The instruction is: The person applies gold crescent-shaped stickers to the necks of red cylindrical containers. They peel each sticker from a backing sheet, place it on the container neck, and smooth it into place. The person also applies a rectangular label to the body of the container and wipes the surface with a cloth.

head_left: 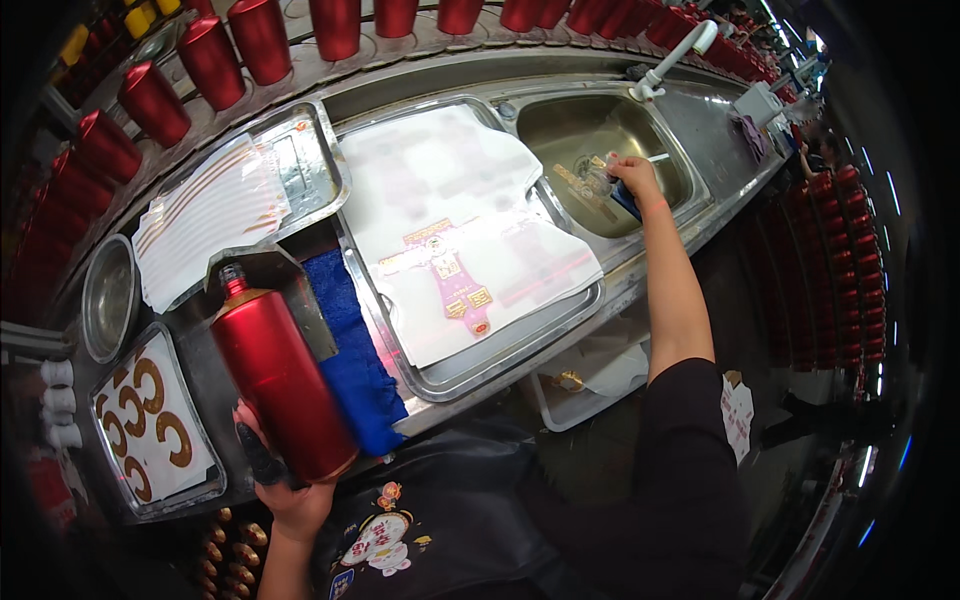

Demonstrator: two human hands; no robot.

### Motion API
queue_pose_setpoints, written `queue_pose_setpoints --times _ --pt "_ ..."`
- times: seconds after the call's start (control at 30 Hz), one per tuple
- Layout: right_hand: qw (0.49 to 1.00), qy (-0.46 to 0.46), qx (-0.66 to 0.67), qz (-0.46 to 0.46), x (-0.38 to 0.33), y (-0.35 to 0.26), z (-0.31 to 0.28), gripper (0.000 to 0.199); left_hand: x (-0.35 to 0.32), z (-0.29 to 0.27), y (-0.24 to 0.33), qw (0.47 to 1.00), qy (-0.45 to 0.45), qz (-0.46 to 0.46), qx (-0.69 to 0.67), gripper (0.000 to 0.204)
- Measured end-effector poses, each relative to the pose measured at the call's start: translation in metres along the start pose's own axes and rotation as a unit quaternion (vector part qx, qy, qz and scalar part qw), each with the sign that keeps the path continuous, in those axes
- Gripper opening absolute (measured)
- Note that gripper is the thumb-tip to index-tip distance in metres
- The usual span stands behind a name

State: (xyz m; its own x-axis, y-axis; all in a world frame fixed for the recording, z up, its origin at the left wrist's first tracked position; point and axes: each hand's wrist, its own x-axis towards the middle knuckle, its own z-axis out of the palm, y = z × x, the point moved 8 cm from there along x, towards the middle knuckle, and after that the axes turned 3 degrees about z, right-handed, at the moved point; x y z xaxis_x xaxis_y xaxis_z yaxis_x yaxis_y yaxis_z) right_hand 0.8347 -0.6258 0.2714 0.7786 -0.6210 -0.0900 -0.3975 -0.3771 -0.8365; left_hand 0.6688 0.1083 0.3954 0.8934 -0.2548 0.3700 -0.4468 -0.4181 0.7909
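My left hand [297, 508] grips a large red metallic bottle [290, 385] near its base. The bottle lies tilted, its dark threaded neck pointing away to the upper left, against a dark angular rest [262, 262] beside a blue cloth [350, 345]. A black cover wraps at least one finger of that hand. Over the steel sink [600, 112] at the right, my right hand [638, 178] pinches a clear film decal [585, 183] with gold print. A dark blue flat piece [626, 200] shows under this hand; whether it is held too, I cannot tell.
A steel tray [480, 372] between bottle and sink bears white backing sheets [430, 165] and a pink-and-gold decal [455, 280]. Striped strips [205, 215], a round bowl [110, 300] and a tray of gold C-shaped decals [150, 420] lie left. Red bottles [260, 40] line the far conveyor; a faucet [680, 55] overhangs the sink.
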Motion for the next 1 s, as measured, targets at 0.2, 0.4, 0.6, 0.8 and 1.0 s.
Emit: queue_pose_setpoints --times 0.2,0.4,0.6,0.8,1.0 --pt "0.990 -0.025 0.002 -0.141 0.004 -0.009 0.013 0.006 0.012 -0.015 0.016 0.996 0.002 0.026 0.081 0.113" --pt "0.973 0.015 0.069 -0.221 -0.074 -0.112 0.016 0.022 0.023 -0.017 0.022 0.998 -0.009 0.033 0.052 0.092" --pt "0.950 -0.025 0.024 -0.311 -0.207 -0.246 0.043 0.021 0.015 -0.017 0.014 0.998 0.025 0.036 0.047 0.101" --pt "0.925 -0.156 0.164 -0.305 -0.329 -0.330 0.086 0.022 0.014 -0.019 0.003 0.999 0.017 0.032 -0.008 0.111" --pt "0.874 -0.332 0.208 -0.289 -0.421 -0.381 0.121 0.023 0.039 -0.074 0.026 0.983 0.064 0.022 -0.171 0.086"
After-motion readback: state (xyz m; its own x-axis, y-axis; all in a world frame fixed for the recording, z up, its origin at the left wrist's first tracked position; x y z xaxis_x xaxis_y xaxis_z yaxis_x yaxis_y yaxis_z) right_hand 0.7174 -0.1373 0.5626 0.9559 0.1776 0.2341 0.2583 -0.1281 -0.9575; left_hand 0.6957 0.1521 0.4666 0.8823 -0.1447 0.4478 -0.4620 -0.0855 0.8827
